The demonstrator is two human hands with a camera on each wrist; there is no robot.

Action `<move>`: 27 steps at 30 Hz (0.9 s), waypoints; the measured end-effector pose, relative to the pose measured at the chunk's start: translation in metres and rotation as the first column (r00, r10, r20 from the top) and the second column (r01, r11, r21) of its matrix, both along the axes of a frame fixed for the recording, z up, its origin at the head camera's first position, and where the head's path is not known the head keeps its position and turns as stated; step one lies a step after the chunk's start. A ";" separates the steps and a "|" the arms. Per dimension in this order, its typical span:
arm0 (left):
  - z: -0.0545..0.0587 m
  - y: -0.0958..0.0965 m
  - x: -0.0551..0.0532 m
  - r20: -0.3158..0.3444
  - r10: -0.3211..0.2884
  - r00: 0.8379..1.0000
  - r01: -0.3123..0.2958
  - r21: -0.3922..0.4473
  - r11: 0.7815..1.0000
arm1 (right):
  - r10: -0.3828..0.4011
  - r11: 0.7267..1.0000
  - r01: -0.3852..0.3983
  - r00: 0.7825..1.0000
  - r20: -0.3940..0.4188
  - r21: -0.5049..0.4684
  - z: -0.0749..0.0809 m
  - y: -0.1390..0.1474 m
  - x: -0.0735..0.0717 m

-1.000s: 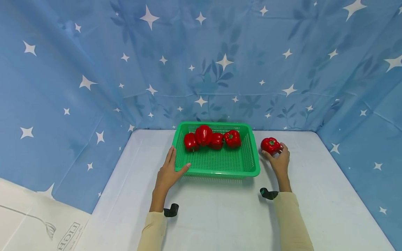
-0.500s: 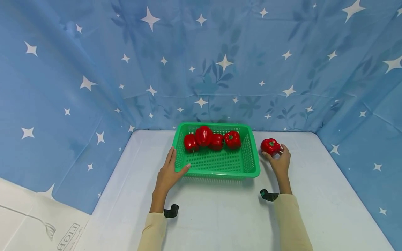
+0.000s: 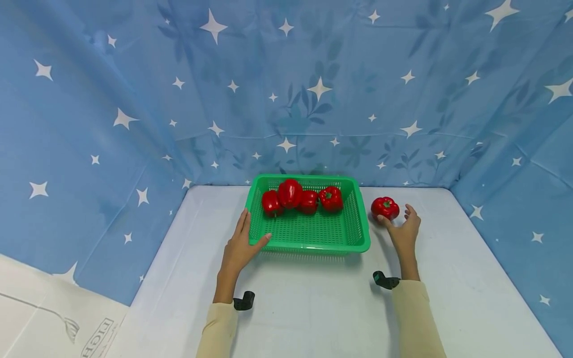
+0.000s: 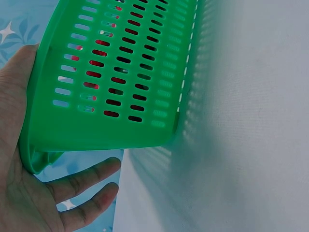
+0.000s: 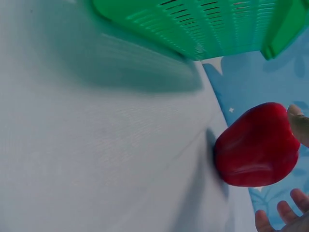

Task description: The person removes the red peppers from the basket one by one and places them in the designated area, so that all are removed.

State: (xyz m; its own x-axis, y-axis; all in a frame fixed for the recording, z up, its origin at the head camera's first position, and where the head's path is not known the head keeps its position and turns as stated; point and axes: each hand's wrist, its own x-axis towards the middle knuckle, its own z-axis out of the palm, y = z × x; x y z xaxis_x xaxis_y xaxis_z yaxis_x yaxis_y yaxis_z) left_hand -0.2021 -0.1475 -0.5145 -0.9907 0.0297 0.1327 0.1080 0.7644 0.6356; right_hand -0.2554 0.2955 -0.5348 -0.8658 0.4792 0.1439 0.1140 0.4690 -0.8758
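A green plastic basket (image 3: 309, 231) stands on the white table, with several glossy red bell peppers (image 3: 290, 194) along its back half. My left hand (image 3: 238, 251) lies against the basket's front left corner, fingers straight along the side and thumb over the front rim. In the left wrist view the basket wall (image 4: 96, 133) sits between thumb and fingers. Right of the basket, one more red bell pepper (image 3: 385, 205) rests on the table, stem up. Around its near right side is my right hand (image 3: 405, 236), thumb at the pepper and other fingers spread away from it.
A blue curtain (image 3: 295, 119) with white stars hangs right behind the table and along both sides. A small black camera is worn on each wrist. The white tabletop (image 3: 313, 303) stretches in front of the basket.
My right hand's fingers have loosened and moved off the bell pepper to the right, which stays on the table. My left hand and the basket have not moved.
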 end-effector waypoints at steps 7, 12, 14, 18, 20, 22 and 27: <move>0.000 0.000 0.000 -0.002 0.003 1.000 -0.003 0.004 1.000 | -0.029 0.999 0.032 0.996 -0.088 0.031 0.017 0.001 0.002; 0.000 0.000 0.000 0.000 -0.002 1.000 0.002 0.005 1.000 | -0.037 0.998 0.044 0.987 -0.157 0.035 0.035 -0.001 0.003; 0.001 0.000 0.001 0.002 -0.002 1.000 0.002 0.004 1.000 | -0.030 0.999 0.036 0.981 -0.194 0.031 0.043 -0.003 0.004; 0.001 0.000 0.001 -0.009 -0.002 1.000 0.002 0.000 1.000 | -0.003 1.000 0.008 0.974 -0.227 0.020 0.058 -0.009 0.004; 0.002 0.000 0.002 -0.017 -0.004 1.000 0.004 -0.004 1.000 | 0.018 1.000 -0.015 0.972 -0.234 0.015 0.065 -0.014 0.003; 0.002 0.000 0.001 -0.021 -0.004 1.000 0.004 -0.003 1.000 | 0.052 0.999 -0.049 0.968 -0.245 0.018 0.072 -0.018 0.002; 0.001 0.000 0.000 -0.011 -0.007 1.000 0.007 -0.006 1.000 | 0.176 0.984 -0.169 0.948 -0.265 0.050 0.090 -0.028 -0.006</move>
State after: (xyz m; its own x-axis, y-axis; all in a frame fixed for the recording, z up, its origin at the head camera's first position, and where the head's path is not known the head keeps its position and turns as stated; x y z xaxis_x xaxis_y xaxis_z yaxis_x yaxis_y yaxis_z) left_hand -0.2023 -0.1474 -0.5133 -0.9890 0.0373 0.1433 0.1201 0.7677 0.6294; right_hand -0.2615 0.2674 -0.4445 -0.8632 0.3186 0.3916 -0.2071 0.4839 -0.8503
